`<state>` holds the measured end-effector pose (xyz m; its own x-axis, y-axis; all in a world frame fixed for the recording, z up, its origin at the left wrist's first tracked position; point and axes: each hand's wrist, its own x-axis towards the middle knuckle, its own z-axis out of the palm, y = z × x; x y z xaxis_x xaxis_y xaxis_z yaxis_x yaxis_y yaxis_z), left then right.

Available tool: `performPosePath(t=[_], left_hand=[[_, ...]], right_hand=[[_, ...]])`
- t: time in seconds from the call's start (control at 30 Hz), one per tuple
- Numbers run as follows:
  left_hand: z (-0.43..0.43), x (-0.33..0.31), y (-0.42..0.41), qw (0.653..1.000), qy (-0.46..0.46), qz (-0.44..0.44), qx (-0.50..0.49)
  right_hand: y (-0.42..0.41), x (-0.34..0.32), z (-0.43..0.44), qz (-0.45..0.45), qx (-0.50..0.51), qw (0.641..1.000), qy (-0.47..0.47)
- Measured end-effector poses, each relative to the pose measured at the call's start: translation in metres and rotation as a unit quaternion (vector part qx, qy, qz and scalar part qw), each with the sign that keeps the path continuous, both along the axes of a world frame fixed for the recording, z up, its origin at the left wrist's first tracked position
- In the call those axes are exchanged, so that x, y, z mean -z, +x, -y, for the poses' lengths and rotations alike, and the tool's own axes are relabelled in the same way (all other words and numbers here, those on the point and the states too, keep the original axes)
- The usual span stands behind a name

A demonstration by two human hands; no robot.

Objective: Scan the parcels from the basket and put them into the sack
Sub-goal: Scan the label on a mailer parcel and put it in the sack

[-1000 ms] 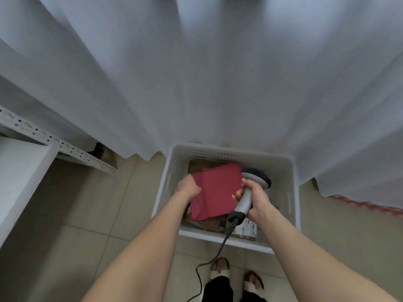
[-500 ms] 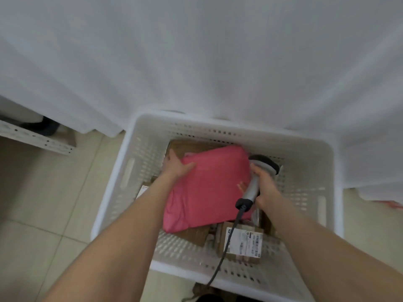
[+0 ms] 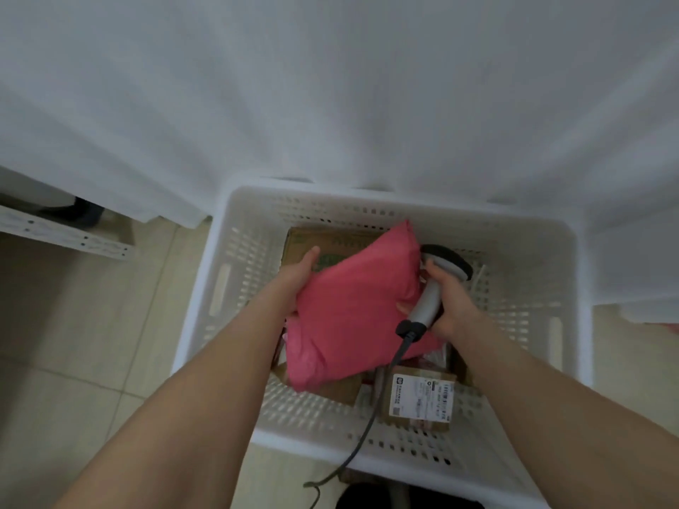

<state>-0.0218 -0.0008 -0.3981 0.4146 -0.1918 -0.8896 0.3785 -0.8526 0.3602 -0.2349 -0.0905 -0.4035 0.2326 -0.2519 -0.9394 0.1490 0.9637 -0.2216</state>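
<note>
Two hands are shown inside a white slotted basket (image 3: 235, 214) that stands on a tiled floor (image 3: 92, 343) before a white curtain (image 3: 330, 86). The pink parcel (image 3: 352, 310), a soft padded bag with a matt, creased skin and no label on its upper face, is held between them above the other parcels. Its long axis runs diagonally, from a drooping near-left corner to a raised far-right corner. The left hand (image 3: 299, 277) is set at the parcel's left edge, thumb laid along the top and fingers hidden beneath, so a grip round the edge is inferred rather than fully seen. The right hand (image 3: 453, 303) is wrapped round the handle of a grey scanner (image 3: 428, 301), whose dark head lies just beside the parcel's far-right edge and is turned away from it. A cable (image 3: 371, 424) trails from the handle over the near rim. The parcel thus lies to the left of the scanner and is judged to be carried mainly by the left hand. As no barcode is presented, a turning of the bag by the left hand is probably required before the scanner's head can be aimed at it. Beneath are seen a cardboard box (image 3: 330, 240) with green print and a small brown box (image 3: 419, 402) bearing a white label. No sack can be identified with certainty.
</note>
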Motion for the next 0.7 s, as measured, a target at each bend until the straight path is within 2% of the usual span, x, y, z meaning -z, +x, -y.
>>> performPosePath(t=[0.1,0.23,0.33,0.4,0.5,0.6,0.7], left_hand=[[-0.012,-0.035,-0.006,0.998,0.005,0.055,-0.024],[-0.034,-0.097,-0.015,0.990,0.015,0.122,-0.063],[-0.045,-0.152,-0.018,0.988,0.008,0.090,-0.123],[-0.050,-0.187,-0.014,0.989,-0.002,0.027,-0.148],[-0.063,-0.241,-0.008,0.990,0.015,-0.064,-0.124],[-0.077,-0.288,-0.004,0.991,0.039,-0.078,-0.102],[-0.084,-0.331,-0.004,0.990,-0.014,-0.091,-0.105]], right_hand=[[-0.005,-0.044,-0.005,-0.010,0.027,0.999,0.023],[-0.008,-0.111,-0.017,-0.029,-0.029,0.999,-0.012],[-0.008,-0.162,-0.030,-0.078,-0.046,0.995,-0.052],[-0.009,-0.197,-0.037,-0.109,-0.053,0.989,-0.080],[-0.011,-0.248,-0.047,-0.119,-0.090,0.981,-0.123],[-0.012,-0.293,-0.055,-0.120,-0.114,0.972,-0.164],[-0.014,-0.331,-0.061,-0.140,-0.121,0.963,-0.196]])
